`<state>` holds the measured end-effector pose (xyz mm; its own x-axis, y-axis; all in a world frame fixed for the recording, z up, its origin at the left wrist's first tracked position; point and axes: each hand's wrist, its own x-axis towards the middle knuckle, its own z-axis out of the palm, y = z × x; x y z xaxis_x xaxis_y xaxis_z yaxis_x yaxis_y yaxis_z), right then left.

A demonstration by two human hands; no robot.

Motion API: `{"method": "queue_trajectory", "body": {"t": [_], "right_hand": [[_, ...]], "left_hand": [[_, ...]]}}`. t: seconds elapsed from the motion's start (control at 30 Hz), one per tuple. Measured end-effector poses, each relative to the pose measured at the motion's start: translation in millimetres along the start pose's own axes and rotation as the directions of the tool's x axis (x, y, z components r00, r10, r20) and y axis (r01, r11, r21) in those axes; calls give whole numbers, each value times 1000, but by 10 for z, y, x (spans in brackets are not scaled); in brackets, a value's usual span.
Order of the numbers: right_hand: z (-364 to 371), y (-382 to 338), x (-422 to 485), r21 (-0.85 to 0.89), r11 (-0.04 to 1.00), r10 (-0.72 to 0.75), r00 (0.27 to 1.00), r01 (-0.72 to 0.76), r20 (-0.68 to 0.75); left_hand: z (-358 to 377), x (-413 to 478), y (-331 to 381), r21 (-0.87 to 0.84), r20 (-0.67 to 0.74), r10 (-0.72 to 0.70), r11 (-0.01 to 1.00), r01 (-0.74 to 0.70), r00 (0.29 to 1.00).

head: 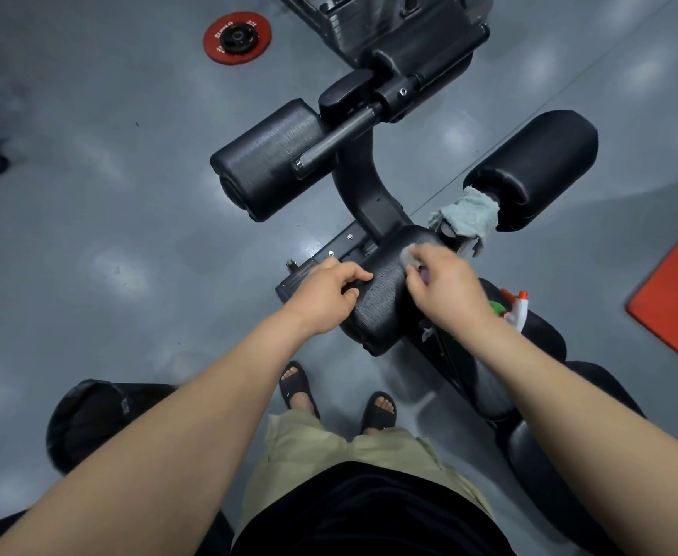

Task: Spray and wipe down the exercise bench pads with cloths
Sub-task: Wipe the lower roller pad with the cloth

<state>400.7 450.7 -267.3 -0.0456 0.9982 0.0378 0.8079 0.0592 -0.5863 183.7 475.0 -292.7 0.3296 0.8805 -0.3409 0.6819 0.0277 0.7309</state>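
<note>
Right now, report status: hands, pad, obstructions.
Left hand grips pad edge. Right hand holds grey cloth on it. Spray bottle beside, nothing blocking.

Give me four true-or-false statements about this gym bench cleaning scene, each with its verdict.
The right hand holds a small grey cloth against the black textured pad. True.
The left hand holds the white spray bottle with the red nozzle. False: it lies on the black bench seat; this hand grips the pad's edge.
A pale green towel hangs on the bar beside the black roller pad. True.
The round red weight plate rests on the bench. False: it lies on the grey floor.
</note>
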Motion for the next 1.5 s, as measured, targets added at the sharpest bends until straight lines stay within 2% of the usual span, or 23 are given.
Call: {"method": "queue_trajectory", "body": {"t": [0.07, 0.13, 0.27, 0.33, 0.43, 0.57, 0.67, 0.77, 0.87, 0.9, 0.97, 1.03, 1.1, 1.17, 1.27, 1.33, 1.4, 1.5], "right_hand": [[64, -54, -151, 17, 990, -144, 983, 142, 113], [36, 7, -122, -11, 982, -182, 969, 186, 166], [-117, 264, 176, -69, 996, 56, 998, -55, 9], [-91, 243, 200, -86, 992, 87, 996, -89, -31], [85, 21, 1, -73, 997, -32, 999, 31, -15], [229, -225, -339, 47, 971, -241, 957, 236, 163], [163, -156, -317, -10, 949, -302, 922, 314, 241], [32, -1, -103, -107, 982, -142, 983, 155, 120], [22, -5, -17, -130, 991, -22, 999, 26, 30], [60, -66, -50, -132, 991, -35, 999, 37, 16], [189, -212, -192, -108, 983, -144, 987, 151, 70], [277, -357, -358, -50, 953, -279, 933, 298, 227], [274, -383, -400, -59, 925, -336, 883, 374, 328], [219, -282, -313, -93, 937, -303, 914, 338, 270], [99, -48, -95, -176, 976, -113, 988, 130, 100], [90, -17, -46, -190, 981, -44, 999, 48, 24], [177, -113, -138, -157, 981, -108, 993, 112, 37], [298, -276, -371, -72, 945, -293, 922, 320, 253]], "left_hand": [[10, -28, 29, 18, -15, 21, 1000, -20, 1000], [17, -69, 63, 49, -32, 37, 998, -35, 999], [33, -133, 141, 76, -56, 36, 997, -32, 998], [43, -160, 163, 107, -62, 36, 994, -29, 997], [73, -193, 149, 96, -116, 44, 995, -33, 992], [62, -203, 89, -139, -175, -31, 990, 7, 984], [17, -215, 66, -172, -203, -45, 985, 10, 978], [-31, -191, 5, -148, -199, -94, 987, 65, 975], [-40, -144, -83, -104, -161, -144, 986, 128, 976], [-39, -133, -107, -83, -146, -158, 986, 147, 977], [-28, -129, -141, -65, -137, -171, 984, 163, 976], [-24, -136, -133, -72, -154, -165, 985, 155, 974], [-26, -146, -111, -82, -175, -154, 987, 141, 973], [-30, -164, -102, -93, -177, -141, 988, 126, 974], [-22, -187, -104, -103, -181, -127, 989, 109, 975], [-7, -213, -88, -110, -196, -116, 989, 96, 974], [4, -221, -78, -129, -208, -107, 988, 81, 972], [14, -207, -82, -144, -225, -92, 988, 60, 970]]}}
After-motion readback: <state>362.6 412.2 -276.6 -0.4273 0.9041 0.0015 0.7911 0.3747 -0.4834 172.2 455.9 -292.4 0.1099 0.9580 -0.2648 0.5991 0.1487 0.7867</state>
